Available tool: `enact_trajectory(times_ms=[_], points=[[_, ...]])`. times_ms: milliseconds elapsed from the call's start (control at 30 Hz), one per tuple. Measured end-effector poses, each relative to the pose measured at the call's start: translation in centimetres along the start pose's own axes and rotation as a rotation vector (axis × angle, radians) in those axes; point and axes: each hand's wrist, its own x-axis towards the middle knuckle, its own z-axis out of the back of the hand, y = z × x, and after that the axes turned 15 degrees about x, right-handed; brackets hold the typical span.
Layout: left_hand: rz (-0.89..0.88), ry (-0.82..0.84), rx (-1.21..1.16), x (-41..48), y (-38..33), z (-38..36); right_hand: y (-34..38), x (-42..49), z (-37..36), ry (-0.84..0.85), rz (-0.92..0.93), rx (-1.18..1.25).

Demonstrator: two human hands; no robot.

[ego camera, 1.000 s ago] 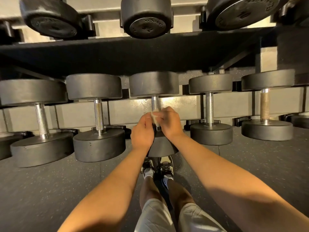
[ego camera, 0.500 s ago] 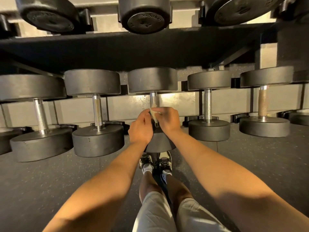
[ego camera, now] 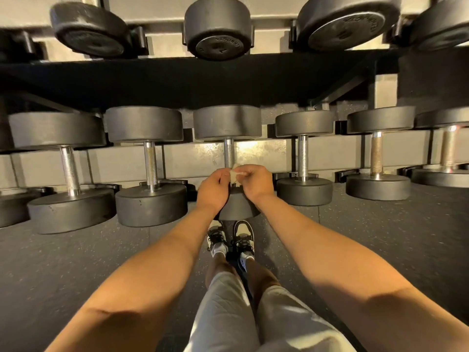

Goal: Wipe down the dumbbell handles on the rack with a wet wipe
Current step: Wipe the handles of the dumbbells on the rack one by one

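Note:
A row of black dumbbells lies on the lower shelf of the rack (ego camera: 193,80). The middle dumbbell (ego camera: 227,123) has a chrome handle (ego camera: 229,152). A small white wet wipe (ego camera: 234,174) is wrapped round the near end of that handle. My left hand (ego camera: 214,188) and my right hand (ego camera: 255,180) both pinch the wipe from either side, fingers curled, just above the near weight head. The lower part of the handle is hidden by my hands.
Neighbouring dumbbells lie close on both sides: one (ego camera: 149,163) to the left, one (ego camera: 303,158) to the right. More dumbbells (ego camera: 217,29) sit on the upper shelf overhead. My feet (ego camera: 231,240) stand on the dark rubber floor (ego camera: 76,262) below the rack.
Both hands stay together on the wipe at the near end of the middle handle, shifting only a little; the camera has tilted, moving the rack in the view.

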Motion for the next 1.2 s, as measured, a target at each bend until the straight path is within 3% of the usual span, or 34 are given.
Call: enact_trajectory(times_ms=[200,600,733,867,1200], points=[[-0.048,0.008,-0.191,-3.4,-3.3,3.8,5.8,-3.8,0.8,0.008,0.041,0.077],[-0.197,-0.174,-0.181,-5.1,-14.2,10.0,16.9,-7.1,5.4,-0.108,0.123,0.145],[-0.282,-0.229,-0.205,-4.7,-18.5,10.0,19.1,-6.1,8.5,-0.122,0.138,0.211],[-0.369,-0.271,-0.240,-3.4,-23.4,9.1,21.9,-3.5,12.7,-0.139,0.269,0.293],[-0.364,-0.349,-0.385,-0.7,-36.6,8.7,29.7,3.4,21.3,0.020,0.422,0.295]])
